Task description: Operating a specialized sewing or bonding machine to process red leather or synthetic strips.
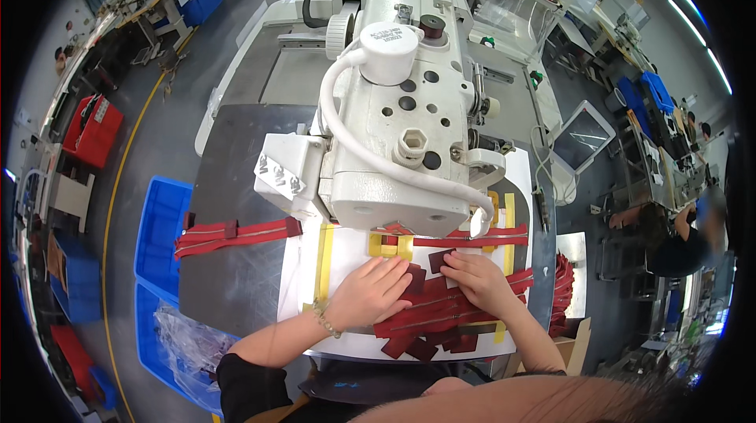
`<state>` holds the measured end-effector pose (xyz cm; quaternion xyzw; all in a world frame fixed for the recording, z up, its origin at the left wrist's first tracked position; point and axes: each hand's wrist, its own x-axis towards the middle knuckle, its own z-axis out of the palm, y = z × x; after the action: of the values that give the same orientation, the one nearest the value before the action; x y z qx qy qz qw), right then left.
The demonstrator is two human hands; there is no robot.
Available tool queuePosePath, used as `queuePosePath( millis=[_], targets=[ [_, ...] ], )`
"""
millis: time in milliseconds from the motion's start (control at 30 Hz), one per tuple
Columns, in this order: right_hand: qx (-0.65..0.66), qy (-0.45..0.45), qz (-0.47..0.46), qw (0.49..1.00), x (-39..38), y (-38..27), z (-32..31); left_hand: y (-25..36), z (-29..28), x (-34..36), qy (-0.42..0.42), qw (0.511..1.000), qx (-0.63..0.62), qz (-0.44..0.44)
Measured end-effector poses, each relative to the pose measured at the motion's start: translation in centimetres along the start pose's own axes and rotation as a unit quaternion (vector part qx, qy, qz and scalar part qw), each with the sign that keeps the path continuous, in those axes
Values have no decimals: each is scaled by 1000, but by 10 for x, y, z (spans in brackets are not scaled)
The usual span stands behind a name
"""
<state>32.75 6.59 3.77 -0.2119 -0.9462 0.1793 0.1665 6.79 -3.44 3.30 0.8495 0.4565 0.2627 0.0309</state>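
Observation:
My left hand (366, 295) lies with its fingers stretched out flat, fingertips at the edge of a dark red patch (416, 278). Opposite it, my right hand (480, 283) has its fingertips closed on the edge of another small dark patch (440, 261). Beneath and between the hands is a pile of red zippers (429, 306) with pale teeth. Several more dark red pieces (421, 349) lie at its near edge. One long red zipper (472, 240) runs crosswise under the sewing machine head (402, 179), beside a yellow frame (391, 246). The needle area is hidden.
More red zippers (236, 235) lie on the machine table's left side. Blue bins (161, 226) stand to the left, one with clear plastic (185, 344) in it. A screen (583, 138) is at the right, and a cardboard box (573, 344) stands near my right elbow.

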Motion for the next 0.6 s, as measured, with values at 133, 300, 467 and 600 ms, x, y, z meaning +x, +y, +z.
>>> queuePosePath(
  millis=[133, 300, 467, 600],
  targets=[
    [-10, -10, -19, 1000, 0, 1, 0, -1, 1, -1, -15, 1000, -6, -14],
    [-47, 31, -3, 998, 32, -9, -6, -1, 2, -2, -48, 999, -13, -18],
    [-13, 16, -8, 1000, 56, 1, 9, -1, 1, -4, -59, 998, -19, -29],
    [-11, 3, -32, 999, 55, 13, 17, -2, 1, -4, -65, 997, -20, -41]
  ],
)
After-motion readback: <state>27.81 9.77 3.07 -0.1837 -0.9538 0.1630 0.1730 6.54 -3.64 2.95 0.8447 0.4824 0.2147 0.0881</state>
